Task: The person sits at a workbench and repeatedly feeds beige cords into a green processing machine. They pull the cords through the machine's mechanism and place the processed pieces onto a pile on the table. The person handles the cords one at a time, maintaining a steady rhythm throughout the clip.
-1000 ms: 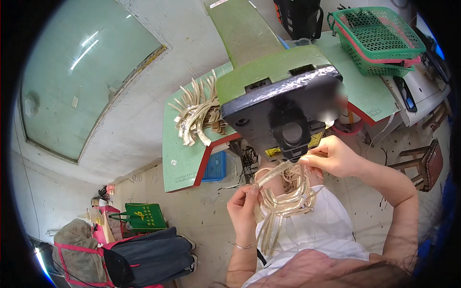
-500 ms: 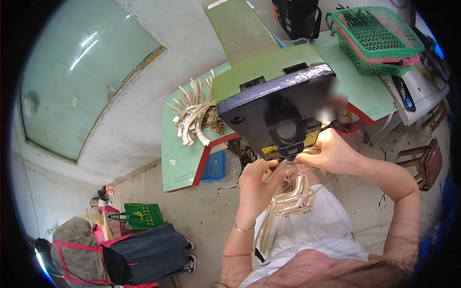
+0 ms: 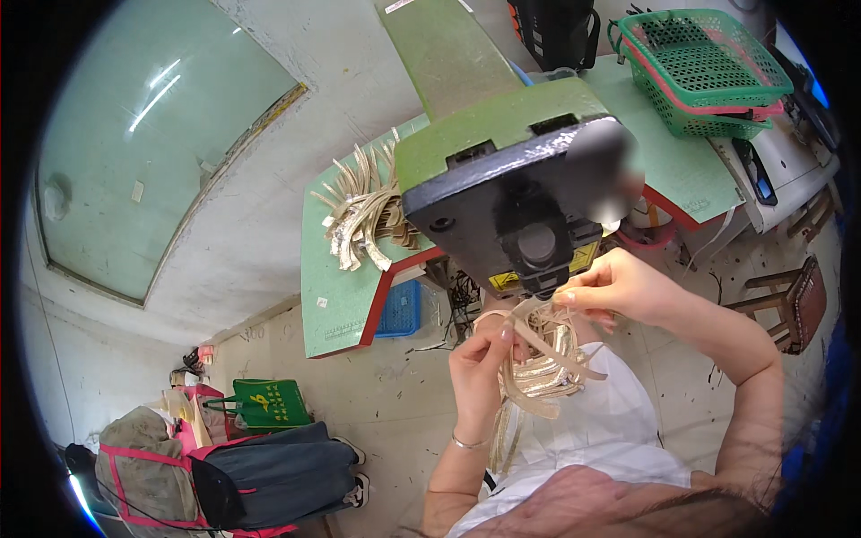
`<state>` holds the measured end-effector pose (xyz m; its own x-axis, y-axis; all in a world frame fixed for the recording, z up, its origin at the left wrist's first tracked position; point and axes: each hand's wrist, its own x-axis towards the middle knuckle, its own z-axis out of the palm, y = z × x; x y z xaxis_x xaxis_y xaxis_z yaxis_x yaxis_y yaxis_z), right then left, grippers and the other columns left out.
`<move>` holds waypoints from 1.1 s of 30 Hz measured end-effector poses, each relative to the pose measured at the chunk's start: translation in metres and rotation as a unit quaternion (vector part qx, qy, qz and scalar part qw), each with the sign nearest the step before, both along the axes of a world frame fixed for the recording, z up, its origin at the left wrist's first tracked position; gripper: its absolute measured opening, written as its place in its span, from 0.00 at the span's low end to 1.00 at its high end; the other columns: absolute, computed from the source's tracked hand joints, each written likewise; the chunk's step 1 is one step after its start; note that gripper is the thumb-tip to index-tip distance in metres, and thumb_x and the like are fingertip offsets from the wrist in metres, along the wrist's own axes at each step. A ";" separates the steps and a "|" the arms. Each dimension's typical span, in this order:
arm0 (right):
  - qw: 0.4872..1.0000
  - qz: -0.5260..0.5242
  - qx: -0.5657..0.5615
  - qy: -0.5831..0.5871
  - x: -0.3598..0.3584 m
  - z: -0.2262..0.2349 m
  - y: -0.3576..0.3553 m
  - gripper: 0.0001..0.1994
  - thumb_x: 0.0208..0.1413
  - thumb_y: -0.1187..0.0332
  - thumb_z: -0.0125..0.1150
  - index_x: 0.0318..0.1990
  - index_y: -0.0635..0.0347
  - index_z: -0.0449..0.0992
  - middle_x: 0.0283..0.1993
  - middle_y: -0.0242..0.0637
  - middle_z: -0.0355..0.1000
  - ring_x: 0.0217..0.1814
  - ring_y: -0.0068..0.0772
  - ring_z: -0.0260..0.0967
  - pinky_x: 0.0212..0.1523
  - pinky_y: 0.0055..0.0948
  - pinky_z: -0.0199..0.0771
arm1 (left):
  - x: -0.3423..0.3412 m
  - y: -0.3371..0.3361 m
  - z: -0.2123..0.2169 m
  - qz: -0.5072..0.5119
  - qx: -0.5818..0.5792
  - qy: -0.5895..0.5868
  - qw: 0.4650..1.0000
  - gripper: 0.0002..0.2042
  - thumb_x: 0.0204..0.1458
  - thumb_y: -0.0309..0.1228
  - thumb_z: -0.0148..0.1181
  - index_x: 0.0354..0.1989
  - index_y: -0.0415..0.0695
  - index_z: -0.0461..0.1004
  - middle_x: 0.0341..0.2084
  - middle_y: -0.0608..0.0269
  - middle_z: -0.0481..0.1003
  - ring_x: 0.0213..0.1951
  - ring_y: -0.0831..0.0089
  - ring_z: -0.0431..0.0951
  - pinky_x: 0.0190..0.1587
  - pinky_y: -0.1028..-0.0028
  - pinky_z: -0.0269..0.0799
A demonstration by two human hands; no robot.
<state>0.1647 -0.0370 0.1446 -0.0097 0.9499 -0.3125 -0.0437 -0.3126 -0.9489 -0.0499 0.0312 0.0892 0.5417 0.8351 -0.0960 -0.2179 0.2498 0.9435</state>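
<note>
Pale strip (image 3: 549,352) partly hidden by left hand (image 3: 482,363), green machine (image 3: 502,134) cropped at top, its side part (image 3: 599,170) blurred, black bag (image 3: 549,36) cut off

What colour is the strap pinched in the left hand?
The strap is pale beige, showing best in the head view.

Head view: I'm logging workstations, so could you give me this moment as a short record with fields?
Left hand: hand pinching a beige strap between its fingers
Right hand: hand beside the machine's black tip; exact grip unclear
Machine: green-and-black machine head above the hands
Lap: gold straps over a white garment
Tabletop: green, red-edged, with a strap pile left of the machine
Right side: green basket; wooden stool below
</note>
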 end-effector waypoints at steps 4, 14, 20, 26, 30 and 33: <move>0.999 0.006 0.017 0.026 -0.021 -0.001 0.005 0.10 0.55 0.66 0.57 0.30 0.65 0.76 0.19 0.26 0.66 0.17 0.12 0.57 0.19 0.17 0.56 | -0.019 -0.011 -0.009 0.059 0.002 0.002 0.998 0.10 0.57 0.28 0.51 0.28 0.37 0.74 0.21 0.67 0.72 0.25 0.81 0.69 0.31 0.83 0.63; 0.978 0.015 0.100 -0.180 -0.038 -0.098 -0.014 0.08 0.52 0.69 0.58 0.36 0.64 0.77 0.25 0.35 0.73 0.25 0.21 0.68 0.27 0.24 0.68 | -0.006 0.250 0.045 0.181 0.408 0.297 0.844 0.20 0.54 0.43 0.51 0.35 0.34 0.75 0.25 0.48 0.74 0.29 0.68 0.72 0.34 0.70 0.65; 0.936 0.107 0.109 -0.318 -0.076 -0.133 -0.025 0.11 0.52 0.65 0.55 0.34 0.63 0.77 0.32 0.45 0.73 0.31 0.44 0.71 0.34 0.37 0.71 | 0.011 0.330 -0.046 0.181 0.614 0.534 0.552 0.19 0.54 0.41 0.48 0.51 0.44 0.69 0.53 0.43 0.64 0.59 0.48 0.56 0.60 0.54 0.50; 0.893 0.097 0.140 -0.416 -0.092 -0.212 -0.036 0.11 0.46 0.65 0.60 0.33 0.63 0.73 0.34 0.43 0.69 0.38 0.44 0.69 0.37 0.39 0.69 | 0.012 0.238 -0.020 0.261 0.660 0.309 0.633 0.15 0.51 0.33 0.55 0.46 0.39 0.69 0.47 0.44 0.67 0.52 0.50 0.64 0.53 0.58 0.60; 0.878 0.093 0.189 -0.430 -0.108 -0.241 -0.021 0.15 0.42 0.64 0.64 0.35 0.62 0.70 0.38 0.41 0.64 0.44 0.43 0.64 0.42 0.38 0.66 | -0.022 0.113 -0.048 -0.085 0.458 0.457 0.758 0.10 0.48 0.33 0.56 0.36 0.42 0.73 0.29 0.53 0.72 0.34 0.57 0.74 0.37 0.63 0.69; 0.875 0.076 0.212 -0.429 -0.120 -0.231 -0.012 0.15 0.43 0.65 0.64 0.36 0.63 0.69 0.38 0.42 0.63 0.44 0.44 0.61 0.46 0.37 0.63 | -0.064 0.061 -0.119 -0.215 0.475 0.485 0.702 0.17 0.43 0.41 0.62 0.37 0.42 0.74 0.37 0.55 0.72 0.36 0.58 0.74 0.38 0.64 0.69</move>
